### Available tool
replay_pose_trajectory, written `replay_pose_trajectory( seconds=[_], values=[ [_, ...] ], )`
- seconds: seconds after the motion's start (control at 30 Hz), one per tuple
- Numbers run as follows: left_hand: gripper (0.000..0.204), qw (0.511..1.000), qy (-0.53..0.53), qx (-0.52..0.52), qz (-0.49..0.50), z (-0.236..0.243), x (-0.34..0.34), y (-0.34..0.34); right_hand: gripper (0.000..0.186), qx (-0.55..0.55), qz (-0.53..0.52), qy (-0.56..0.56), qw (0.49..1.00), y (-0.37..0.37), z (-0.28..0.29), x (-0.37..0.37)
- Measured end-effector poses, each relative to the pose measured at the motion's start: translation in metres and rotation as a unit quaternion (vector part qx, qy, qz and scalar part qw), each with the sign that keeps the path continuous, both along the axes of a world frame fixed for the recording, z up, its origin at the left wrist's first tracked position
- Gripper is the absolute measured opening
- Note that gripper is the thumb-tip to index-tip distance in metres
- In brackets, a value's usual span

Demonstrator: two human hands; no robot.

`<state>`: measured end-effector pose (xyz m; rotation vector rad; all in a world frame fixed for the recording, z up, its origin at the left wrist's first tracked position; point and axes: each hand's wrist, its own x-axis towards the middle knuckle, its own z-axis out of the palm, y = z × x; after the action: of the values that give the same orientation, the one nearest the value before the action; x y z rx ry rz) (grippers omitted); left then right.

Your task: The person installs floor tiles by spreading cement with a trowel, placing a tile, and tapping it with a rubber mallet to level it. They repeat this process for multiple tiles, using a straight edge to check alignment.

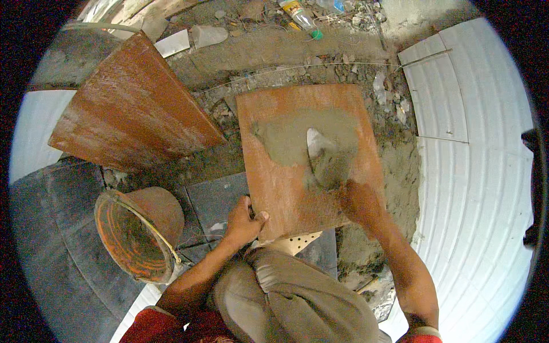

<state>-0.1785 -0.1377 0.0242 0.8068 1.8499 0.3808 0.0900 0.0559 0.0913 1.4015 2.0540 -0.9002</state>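
Note:
A reddish-brown tile (274, 200) lies in front of me, its face toward me. Wet grey mortar (283, 137) is smeared over its upper middle. My left hand (245, 223) grips the tile's near left corner, thumb on top and fingers at the edge. In my right hand (361, 206) is a trowel (329, 163), its handle hidden by the closed fingers. The trowel's blade rests on or just above the mortar, tilted, with grey mortar on it.
On the left a bucket (137, 228) lies tipped on dark floor tiles (51, 217). Another reddish-brown tile (134, 114) stands behind it. White ribbed wall tiles (474, 171) line the right. Rubble and a plastic bottle (300, 17) lie at the back. A taut string (303, 66) crosses beyond the tile.

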Motion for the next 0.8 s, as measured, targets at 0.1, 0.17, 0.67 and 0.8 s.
replay_pose_trajectory(
  seconds=[0.1,0.17,0.67,0.8],
  values=[
    [0.041,1.0,-0.018,0.018,0.018,-0.004,0.001,0.0,0.032,-0.054,0.006,0.064,0.996,-0.005,0.024,-0.014],
    [0.042,1.0,-0.021,0.009,0.018,-0.004,0.002,-0.001,0.029,0.022,0.059,0.104,0.993,-0.011,0.032,-0.038],
    [0.04,0.998,-0.047,-0.018,0.032,0.002,0.004,-0.001,0.029,0.185,0.193,0.028,0.963,0.103,-0.047,-0.029],
    [0.038,0.996,-0.056,0.02,0.062,-0.012,0.005,-0.007,0.04,0.095,0.0,0.033,0.995,0.106,-0.062,0.007]
  ],
)
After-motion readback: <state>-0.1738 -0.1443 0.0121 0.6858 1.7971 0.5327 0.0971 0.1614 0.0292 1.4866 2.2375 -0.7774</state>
